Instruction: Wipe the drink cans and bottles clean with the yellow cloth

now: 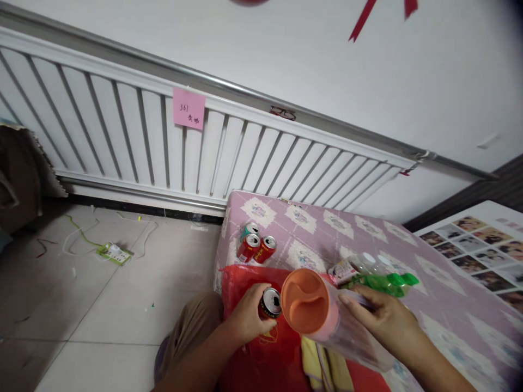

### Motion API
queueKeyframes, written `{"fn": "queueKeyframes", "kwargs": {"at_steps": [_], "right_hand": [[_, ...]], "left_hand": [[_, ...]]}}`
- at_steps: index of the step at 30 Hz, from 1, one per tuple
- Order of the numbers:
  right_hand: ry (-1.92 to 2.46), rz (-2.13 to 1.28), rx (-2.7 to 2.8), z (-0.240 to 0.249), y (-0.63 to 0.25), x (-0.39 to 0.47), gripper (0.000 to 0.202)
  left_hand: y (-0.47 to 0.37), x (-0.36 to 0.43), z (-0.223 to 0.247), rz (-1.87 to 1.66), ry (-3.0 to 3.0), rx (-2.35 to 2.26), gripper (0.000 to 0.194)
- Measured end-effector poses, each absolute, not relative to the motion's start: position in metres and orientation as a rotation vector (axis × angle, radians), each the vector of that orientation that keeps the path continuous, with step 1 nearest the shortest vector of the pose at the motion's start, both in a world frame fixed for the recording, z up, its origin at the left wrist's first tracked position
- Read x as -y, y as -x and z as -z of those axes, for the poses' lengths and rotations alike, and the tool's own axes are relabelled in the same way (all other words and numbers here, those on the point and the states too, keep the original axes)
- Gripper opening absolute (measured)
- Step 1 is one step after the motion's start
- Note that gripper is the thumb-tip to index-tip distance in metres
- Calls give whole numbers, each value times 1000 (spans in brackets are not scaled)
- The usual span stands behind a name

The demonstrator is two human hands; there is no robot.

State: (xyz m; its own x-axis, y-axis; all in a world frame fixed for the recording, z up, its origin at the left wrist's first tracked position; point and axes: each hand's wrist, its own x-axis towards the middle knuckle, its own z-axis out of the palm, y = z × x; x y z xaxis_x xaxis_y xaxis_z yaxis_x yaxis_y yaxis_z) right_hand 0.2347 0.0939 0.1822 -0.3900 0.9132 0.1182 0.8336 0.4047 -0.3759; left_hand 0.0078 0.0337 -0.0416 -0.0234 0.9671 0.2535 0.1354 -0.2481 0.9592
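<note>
My left hand [250,316] is wrapped round a dark can [271,302] with an open silver top, held over a red plastic sheet [265,370]. To its right, my right hand [382,313] grips the handle of a clear pitcher [355,340]. The pitcher's orange lid [305,300] faces the camera and tilts toward the can. Whether any liquid flows between them cannot be made out. A yellow cloth [327,365] lies on the red sheet below the pitcher.
Two red cans [248,249] and a teal can [250,230] stand on the purple patterned cover [302,218]. Green-capped bottles [386,283] lie at right, near a photo board [486,247]. A radiator [245,158] lines the wall; a power strip [115,253] is on the floor.
</note>
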Motion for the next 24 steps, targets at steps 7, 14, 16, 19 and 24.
{"fn": "queueKeyframes", "kwargs": {"at_steps": [7,14,16,19,24], "right_hand": [[1489,-376,2363,-183,-233,-95,36],[1484,-414,2396,-184,-234,-97,37],[1490,-421,2398,-185,-233,-96,37],[1501,-415,2401,-186,-231,-96,35],[1485,-424,2392,-187,-229,-94,36]], "left_hand": [[-8,-34,44,-1364,-1470,-1204,78],[-8,-34,43,-1361,-1483,-1202,78],[-8,-34,43,-1359,-1481,-1204,78],[-8,-34,41,-1356,-1487,-1207,78],[-7,-34,41,-1356,-1487,-1205,78]]}}
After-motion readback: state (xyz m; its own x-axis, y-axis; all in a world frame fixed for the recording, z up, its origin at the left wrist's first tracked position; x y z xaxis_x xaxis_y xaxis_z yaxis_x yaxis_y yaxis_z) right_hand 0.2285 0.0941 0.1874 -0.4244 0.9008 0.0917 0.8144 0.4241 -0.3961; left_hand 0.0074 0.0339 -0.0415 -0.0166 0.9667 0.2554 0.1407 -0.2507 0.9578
